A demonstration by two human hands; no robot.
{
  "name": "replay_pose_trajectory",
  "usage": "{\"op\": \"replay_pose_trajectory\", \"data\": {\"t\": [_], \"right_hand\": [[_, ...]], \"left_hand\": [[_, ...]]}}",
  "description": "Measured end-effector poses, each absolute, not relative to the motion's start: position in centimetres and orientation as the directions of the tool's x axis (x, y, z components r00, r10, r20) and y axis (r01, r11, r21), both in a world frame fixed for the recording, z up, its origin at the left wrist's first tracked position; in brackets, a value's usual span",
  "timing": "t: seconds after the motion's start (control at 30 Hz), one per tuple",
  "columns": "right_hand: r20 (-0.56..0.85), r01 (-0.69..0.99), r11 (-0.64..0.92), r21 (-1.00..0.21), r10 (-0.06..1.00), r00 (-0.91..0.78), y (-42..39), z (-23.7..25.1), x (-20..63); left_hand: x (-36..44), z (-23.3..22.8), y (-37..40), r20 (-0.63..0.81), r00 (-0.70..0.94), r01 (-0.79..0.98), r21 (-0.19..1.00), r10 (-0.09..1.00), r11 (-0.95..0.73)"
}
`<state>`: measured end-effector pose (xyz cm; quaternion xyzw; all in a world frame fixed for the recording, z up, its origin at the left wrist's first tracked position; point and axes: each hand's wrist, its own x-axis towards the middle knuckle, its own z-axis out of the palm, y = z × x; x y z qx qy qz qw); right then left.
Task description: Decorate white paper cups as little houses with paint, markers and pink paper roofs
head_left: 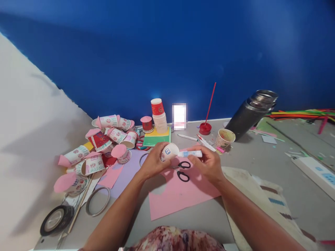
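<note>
Left hand [154,161]: fingers wrapped around a paper cup [169,152], held on its side above the pink paper sheet [178,193]. Right hand [208,163]: fingers pinched on a glue tube [190,153], its tip touching the cup's rim. Black-handled scissors [183,170] lie on the pink sheet just below both hands. A pile of decorated cups [104,144] sits to the left on the counter [261,167]; a dark flask [251,113] lies tilted to the right.
</note>
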<state>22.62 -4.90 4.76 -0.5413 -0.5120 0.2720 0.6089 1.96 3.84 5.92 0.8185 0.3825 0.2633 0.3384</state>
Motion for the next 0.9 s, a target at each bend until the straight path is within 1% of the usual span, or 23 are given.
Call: {"op": "replay_pose_trajectory", "data": {"t": [0.07,0.17,0.27,0.4,0.47,0.57,0.7,0.8,0.9], "right_hand": [[0.395,0.301,0.315,-0.9,0.883,0.255,-5.4,5.3,22.4],[0.42,0.341,0.339,-0.877,0.885,0.2,-5.7,5.7,22.1],[0.414,0.382,0.31,-0.871,0.881,0.23,-5.7,5.8,22.3],[0.361,0.417,0.228,-0.88,0.892,0.273,-5.2,5.9,23.1],[0.316,0.42,0.175,-0.89,0.902,0.294,-4.9,6.0,23.6],[0.249,0.402,0.111,-0.909,0.918,0.309,-4.6,6.1,24.2],[0.195,0.361,0.087,-0.928,0.942,0.274,-4.8,6.1,24.1],[0.231,0.347,0.135,-0.928,0.941,0.249,-5.2,6.0,23.6],[0.319,0.323,0.221,-0.92,0.9,0.296,-5.6,5.9,23.2]], "left_hand": [[1.9,6.1,3.6,0.165,0.632,0.438,0.73,0.757,-0.525],[2.0,6.4,3.2,0.138,0.733,0.383,0.725,0.666,-0.573],[2.1,6.5,2.6,0.147,0.783,0.341,0.711,0.604,-0.615],[2.1,6.1,1.9,0.168,0.792,0.33,0.691,0.587,-0.643],[1.9,5.7,1.9,0.191,0.793,0.299,0.705,0.578,-0.643],[1.7,5.1,2.2,0.237,0.757,0.258,0.747,0.609,-0.612],[1.6,5.0,2.3,0.228,0.641,0.322,0.786,0.732,-0.527],[1.8,5.2,2.3,0.212,0.596,0.373,0.781,0.774,-0.501],[1.8,5.3,2.2,0.189,0.615,0.395,0.767,0.766,-0.506]]}}
